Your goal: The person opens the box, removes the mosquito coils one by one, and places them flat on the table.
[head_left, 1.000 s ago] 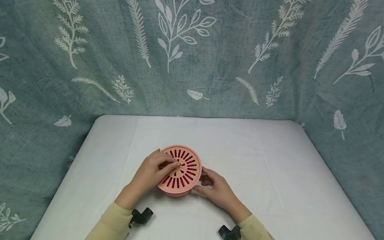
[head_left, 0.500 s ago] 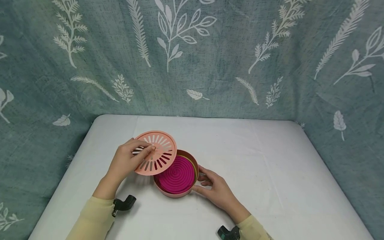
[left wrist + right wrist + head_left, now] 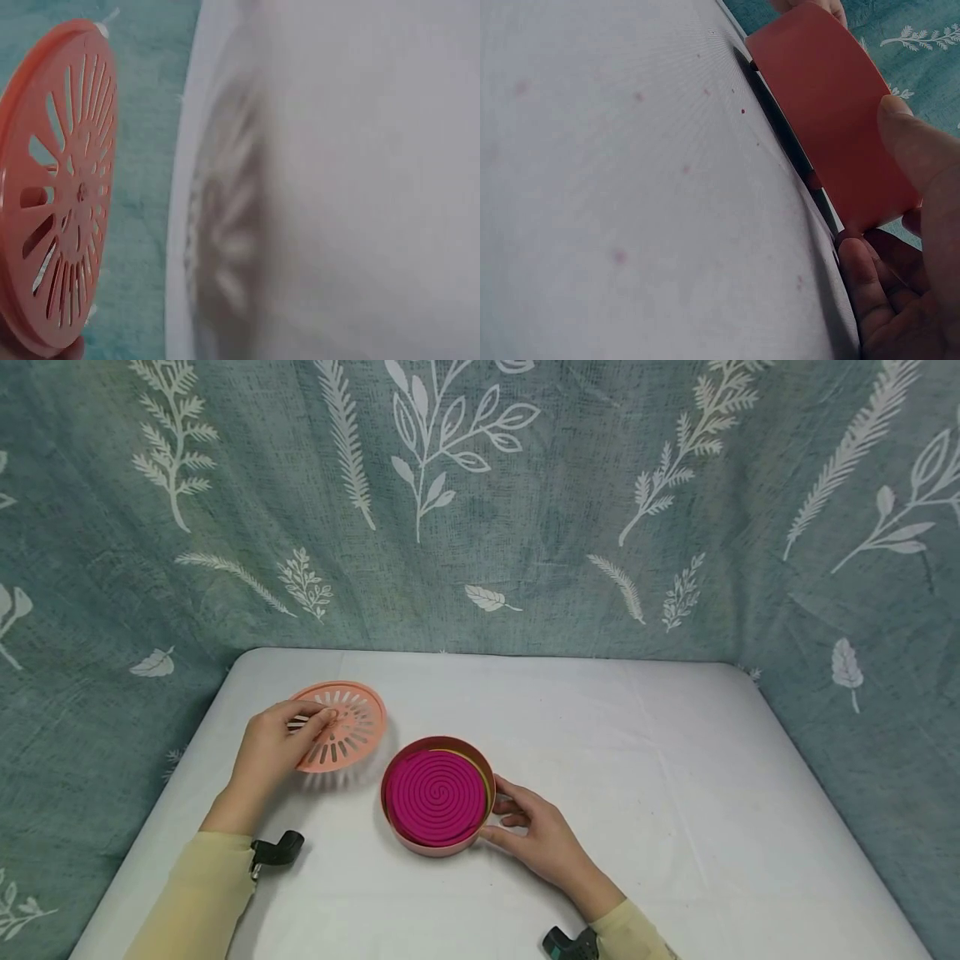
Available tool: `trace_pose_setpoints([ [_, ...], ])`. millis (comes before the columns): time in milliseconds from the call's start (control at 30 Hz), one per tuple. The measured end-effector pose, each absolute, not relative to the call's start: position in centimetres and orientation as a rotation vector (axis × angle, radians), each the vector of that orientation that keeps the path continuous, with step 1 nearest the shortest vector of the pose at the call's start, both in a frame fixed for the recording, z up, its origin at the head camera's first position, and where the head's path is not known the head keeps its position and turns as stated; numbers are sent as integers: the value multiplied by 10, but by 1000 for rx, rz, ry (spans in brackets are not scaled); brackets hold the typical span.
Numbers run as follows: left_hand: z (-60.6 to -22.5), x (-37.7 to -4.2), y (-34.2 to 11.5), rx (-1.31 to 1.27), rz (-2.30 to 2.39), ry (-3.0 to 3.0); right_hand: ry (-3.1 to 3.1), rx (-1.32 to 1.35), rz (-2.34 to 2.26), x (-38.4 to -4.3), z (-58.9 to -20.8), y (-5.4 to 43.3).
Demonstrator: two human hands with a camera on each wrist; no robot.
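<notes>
My left hand (image 3: 272,745) pinches the small middle knob of a round, slotted, peach-coloured lid (image 3: 347,727), held tilted over the table at the left. In the left wrist view the lid's underside (image 3: 82,191) shows, with its shadow on the cloth. A round mosquito coil holder (image 3: 431,850) stands uncovered on the table. Inside it lies a magenta spiral mosquito coil (image 3: 438,797), with a thin yellowish edge showing at its right. My right hand (image 3: 546,839) holds the holder's right side; in the right wrist view the thumb (image 3: 911,139) lies against its outer wall (image 3: 840,112).
White cloth covers the table (image 3: 637,777). A green-blue curtain (image 3: 555,510) with white leaf prints hangs behind and at both sides. Black wrist cameras (image 3: 279,849) sit at both cuffs.
My left hand has lifted the lid off the holder and carried it left and away from me, uncovering the mosquito coil. The right hand and the holder have stayed nearly in place.
</notes>
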State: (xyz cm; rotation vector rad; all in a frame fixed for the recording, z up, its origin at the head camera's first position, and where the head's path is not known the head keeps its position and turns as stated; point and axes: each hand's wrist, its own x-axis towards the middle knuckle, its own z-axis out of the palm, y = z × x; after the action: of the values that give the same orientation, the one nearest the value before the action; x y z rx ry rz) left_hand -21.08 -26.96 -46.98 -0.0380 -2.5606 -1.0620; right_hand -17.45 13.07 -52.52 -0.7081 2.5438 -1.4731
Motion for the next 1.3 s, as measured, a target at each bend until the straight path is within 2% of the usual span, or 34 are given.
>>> trace_pose_setpoints([
  [600,-494,-227,-314,180,-1063,-2683,2528,-713,-1502,-175,-527,130],
  [1300,-504,-230,-328,256,-993,-2840,2536,-733,-1501,-176,-527,130],
])
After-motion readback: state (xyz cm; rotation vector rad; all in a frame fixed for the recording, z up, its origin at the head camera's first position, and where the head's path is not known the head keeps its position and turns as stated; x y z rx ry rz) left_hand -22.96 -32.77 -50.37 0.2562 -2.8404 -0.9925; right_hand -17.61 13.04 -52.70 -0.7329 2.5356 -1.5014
